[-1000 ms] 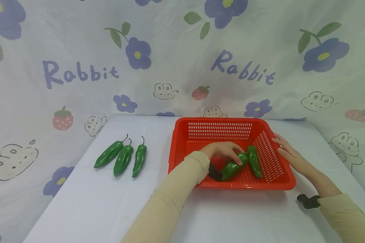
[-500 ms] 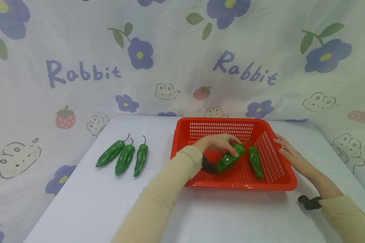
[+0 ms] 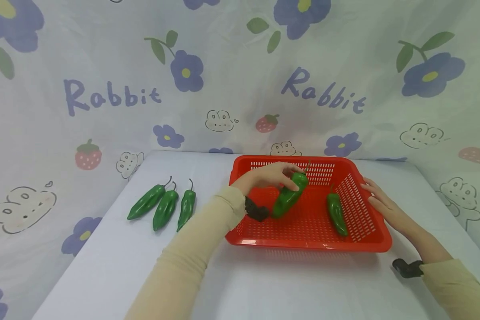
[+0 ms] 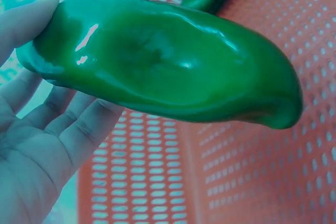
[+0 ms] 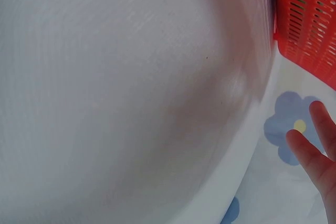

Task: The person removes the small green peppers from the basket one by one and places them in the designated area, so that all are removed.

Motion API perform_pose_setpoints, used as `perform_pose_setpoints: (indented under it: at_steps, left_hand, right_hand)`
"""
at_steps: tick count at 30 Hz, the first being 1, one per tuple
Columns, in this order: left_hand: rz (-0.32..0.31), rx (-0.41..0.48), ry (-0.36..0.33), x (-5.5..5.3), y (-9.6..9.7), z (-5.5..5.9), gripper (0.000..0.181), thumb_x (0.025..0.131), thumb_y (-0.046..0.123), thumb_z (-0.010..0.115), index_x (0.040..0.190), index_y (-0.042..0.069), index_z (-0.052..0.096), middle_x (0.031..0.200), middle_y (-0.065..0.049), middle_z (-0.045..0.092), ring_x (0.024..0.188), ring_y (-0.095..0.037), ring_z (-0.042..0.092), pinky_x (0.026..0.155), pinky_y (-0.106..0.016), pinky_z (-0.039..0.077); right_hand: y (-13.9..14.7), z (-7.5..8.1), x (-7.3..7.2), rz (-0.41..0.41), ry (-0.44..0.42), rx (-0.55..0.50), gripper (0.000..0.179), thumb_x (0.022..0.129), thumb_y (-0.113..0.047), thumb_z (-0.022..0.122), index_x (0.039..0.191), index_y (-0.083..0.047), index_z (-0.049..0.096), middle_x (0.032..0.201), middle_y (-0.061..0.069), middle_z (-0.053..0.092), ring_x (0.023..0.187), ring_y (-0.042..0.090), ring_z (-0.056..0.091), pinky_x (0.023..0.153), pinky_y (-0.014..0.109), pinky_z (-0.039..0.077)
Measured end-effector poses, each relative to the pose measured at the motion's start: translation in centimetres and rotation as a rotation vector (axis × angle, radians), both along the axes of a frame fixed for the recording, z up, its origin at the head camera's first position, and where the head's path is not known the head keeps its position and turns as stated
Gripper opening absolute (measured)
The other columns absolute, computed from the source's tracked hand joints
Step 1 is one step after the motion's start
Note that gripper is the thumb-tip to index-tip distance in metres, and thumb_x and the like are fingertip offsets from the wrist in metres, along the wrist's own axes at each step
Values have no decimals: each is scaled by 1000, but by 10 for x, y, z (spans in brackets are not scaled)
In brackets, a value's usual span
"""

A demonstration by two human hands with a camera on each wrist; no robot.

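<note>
1. While my left hand (image 3: 269, 174) grips a long glossy green pepper (image 3: 290, 196) over the red plastic basket (image 3: 304, 244), my straight-fingered right hand (image 3: 386, 205) is beside it.
2. Partway, I judge: one similar pepper (image 3: 337, 215) lies inside, three peppers (image 3: 166, 210) outside, mine not yet set down.

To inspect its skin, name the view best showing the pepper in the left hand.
Left wrist: the held pepper spans most of the frame's width. Head shows it smaller, with its stem; right wrist shows none of it.

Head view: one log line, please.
Left hand: grips long glossy green pepper; right hand: beside rectangular red plastic basket; inside basket: second pepper; white table: three peppers
</note>
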State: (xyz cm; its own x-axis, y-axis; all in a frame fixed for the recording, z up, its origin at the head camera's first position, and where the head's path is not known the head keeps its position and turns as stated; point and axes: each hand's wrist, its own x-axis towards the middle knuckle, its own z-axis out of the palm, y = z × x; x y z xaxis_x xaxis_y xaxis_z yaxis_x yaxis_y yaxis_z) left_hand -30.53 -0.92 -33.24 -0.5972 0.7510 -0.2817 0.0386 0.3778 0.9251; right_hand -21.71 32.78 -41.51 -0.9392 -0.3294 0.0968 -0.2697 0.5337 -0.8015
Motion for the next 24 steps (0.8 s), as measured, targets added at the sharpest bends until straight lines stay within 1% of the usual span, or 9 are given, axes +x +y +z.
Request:
perform_pose_setpoints:
  at_steps: [2,5,8,11,17,19,22,24]
  left_hand:
    - [11,20,21,-1,-7,5,54,83,7,64,133,10,43,118,-10,51,101,-22,56,80,-33,53]
    - [31,27,56,-1,-17,14,55,83,9,65,133,10,42,119,-11,51,100,-22,56,81,-33,52]
    - [64,21,80,-1,-25,20,55,83,10,65,133,12,41,119,-10,50,100,-21,56,81,-33,52]
    - [104,49,79,0,-33,25,56,83,9,64,133,11,41,120,-11,49,101,-22,56,82,-34,52]
    - [180,111,98,7,-49,31,57,82,4,63,135,10,40,122,-14,48,102,-25,55,82,-35,52]
    - [203,126,106,11,-54,34,58,82,3,62,135,9,40,122,-15,48,102,-25,54,83,-35,51]
    - [251,163,115,17,-61,39,59,82,2,61,136,7,38,123,-16,48,103,-27,54,84,-37,51]
    - [285,178,145,21,-65,42,60,82,3,62,136,6,38,124,-16,48,106,-27,53,85,-37,51]
  right_hand:
    - [0,0,0,-6,-6,4,52,98,-24,33,147,-14,17,154,8,-2,139,27,4,88,74,23]
    - [0,0,0,-7,-6,3,52,98,-24,32,147,-13,17,154,9,-2,140,27,3,88,74,23]
    - [0,-1,0,-5,-6,4,52,98,-24,32,147,-14,16,154,8,-3,140,18,3,88,74,23]
    - [0,-1,0,-2,-5,-2,51,98,-23,32,146,-12,17,153,10,-2,139,9,3,87,75,21]
    - [-1,0,0,5,1,-14,50,99,-22,32,145,-9,19,153,13,-2,132,-8,6,86,77,20]
    - [0,0,0,2,-1,-12,51,99,-22,32,146,-10,19,153,12,-2,133,-6,5,86,77,21]
    - [0,0,1,-4,-8,-7,51,99,-23,32,146,-11,18,154,9,-2,138,5,3,86,76,21]
    - [1,0,1,-9,-18,-6,52,99,-24,32,146,-12,17,154,9,-3,140,15,0,86,76,21]
